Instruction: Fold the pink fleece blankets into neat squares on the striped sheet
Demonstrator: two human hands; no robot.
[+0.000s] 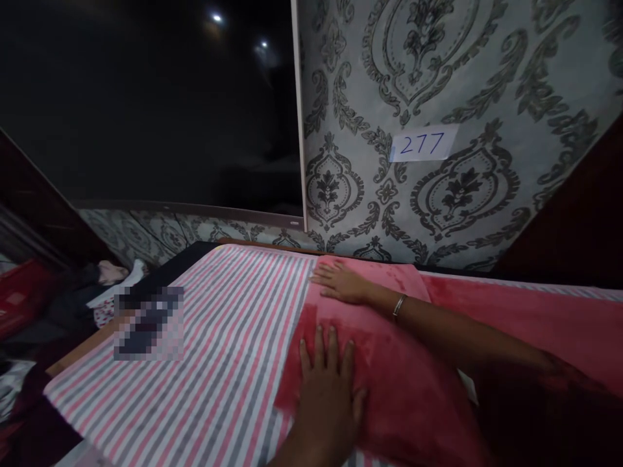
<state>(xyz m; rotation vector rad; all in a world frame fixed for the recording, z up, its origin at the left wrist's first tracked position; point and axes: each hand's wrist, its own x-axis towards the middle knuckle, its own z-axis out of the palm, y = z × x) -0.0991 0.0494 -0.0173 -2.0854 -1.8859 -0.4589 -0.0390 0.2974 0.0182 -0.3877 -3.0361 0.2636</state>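
A red cloth point(413, 389) with a velvety look lies over a striped cloth point(233, 311) in white, grey and pink. My left hand point(327, 395) rests palm down on the red cloth near its left edge, fingers spread and the thumb to the right. Farther back, my right hand point(343, 284) lies flat at the same edge, with its fingers toward the left. A bracelet point(399, 306) circles the right wrist. Neither hand grips anything. The right forearm crosses over the red cloth and hides part of it.
Behind the table stands a large dark television point(160, 110). A paper label reading 277 point(423, 144) is stuck on the patterned wall point(341, 91). A blurred-out dark object point(148, 324) lies on the striped cloth's left side. Clothes point(114, 275) are heaped at far left.
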